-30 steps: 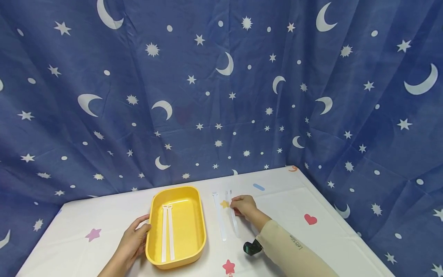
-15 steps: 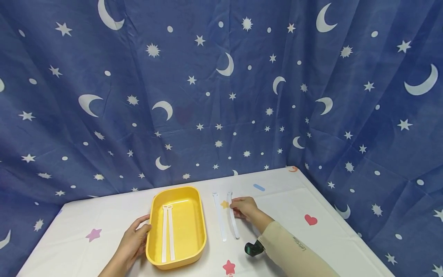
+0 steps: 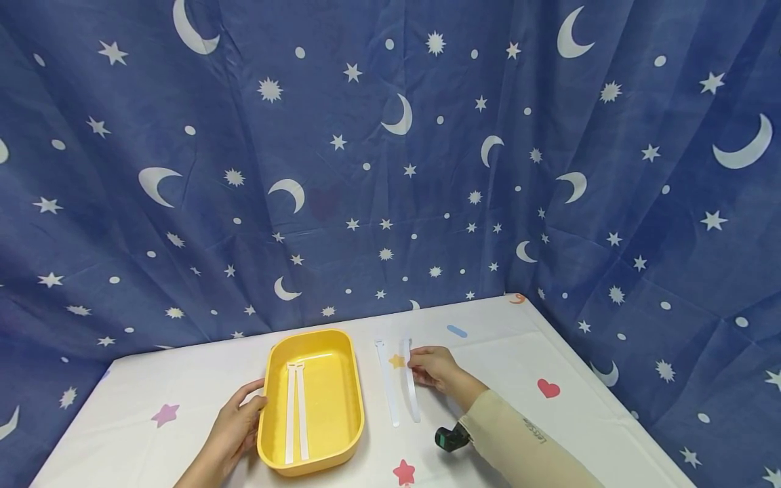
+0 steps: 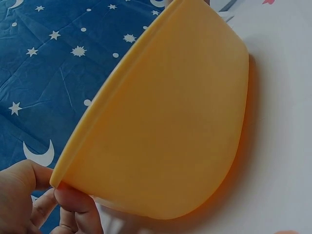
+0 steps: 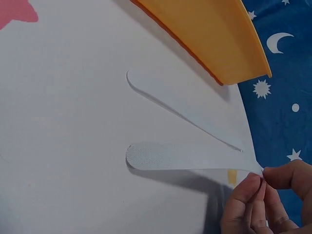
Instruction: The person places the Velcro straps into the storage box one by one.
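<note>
My left hand (image 3: 236, 423) grips the left rim of a yellow rectangular tub (image 3: 332, 434). In the left wrist view, the thumb and fingers pinch its rim at one corner. Inside the tub, two white velcro cable ties (image 3: 302, 413) with slotted heads lie side by side. To the right of the tub, my right hand (image 3: 436, 368) pinches another white velcro cable tie (image 5: 190, 157) near its slotted head. Its rounded tail extends out from the fingers, casting a shadow on the cloth. One more velcro cable tie (image 5: 180, 109) lies flat on the table between the held one and the tub.
A white cloth with printed stars and hearts covers the table (image 3: 488, 352). Behind and to the right hangs a blue curtain (image 3: 342, 169) with moons and stars. A dark wrist device (image 3: 451, 438) sits under the right sleeve (image 3: 518, 434).
The velcro cable tie in my right hand has turned slightly between the fingers, and that hand has shifted a little to the right. My left hand and the tub stay put.
</note>
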Action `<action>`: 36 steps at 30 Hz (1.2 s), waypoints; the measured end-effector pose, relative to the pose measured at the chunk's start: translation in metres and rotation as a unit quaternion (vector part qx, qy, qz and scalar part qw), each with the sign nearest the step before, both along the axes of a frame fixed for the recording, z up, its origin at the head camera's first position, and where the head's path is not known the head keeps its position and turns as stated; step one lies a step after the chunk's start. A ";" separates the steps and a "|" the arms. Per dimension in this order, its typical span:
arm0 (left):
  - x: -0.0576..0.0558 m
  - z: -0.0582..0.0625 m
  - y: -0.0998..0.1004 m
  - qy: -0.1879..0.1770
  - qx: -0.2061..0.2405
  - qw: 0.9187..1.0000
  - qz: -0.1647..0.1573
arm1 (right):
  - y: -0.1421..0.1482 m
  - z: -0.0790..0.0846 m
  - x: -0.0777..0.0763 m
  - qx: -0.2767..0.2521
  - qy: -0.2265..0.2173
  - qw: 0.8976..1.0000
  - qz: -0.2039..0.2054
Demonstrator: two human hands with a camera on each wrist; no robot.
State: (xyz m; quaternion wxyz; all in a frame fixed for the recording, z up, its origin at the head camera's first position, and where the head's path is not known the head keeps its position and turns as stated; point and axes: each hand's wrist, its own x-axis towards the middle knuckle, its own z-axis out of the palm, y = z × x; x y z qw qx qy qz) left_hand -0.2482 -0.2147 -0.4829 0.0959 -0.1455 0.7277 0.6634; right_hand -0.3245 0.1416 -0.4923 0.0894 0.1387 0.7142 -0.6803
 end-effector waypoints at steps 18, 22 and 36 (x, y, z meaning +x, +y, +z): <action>0.001 0.001 0.001 0.005 -0.002 1.000 -0.002 | -0.001 0.010 0.006 0.010 -0.010 1.000 0.019; 0.001 0.001 0.000 0.009 0.004 1.000 -0.004 | -0.003 0.015 0.008 -0.003 -0.001 0.999 0.033; 0.001 0.000 -0.001 0.006 -0.002 1.000 -0.006 | -0.015 0.028 0.016 -0.029 0.020 0.997 0.069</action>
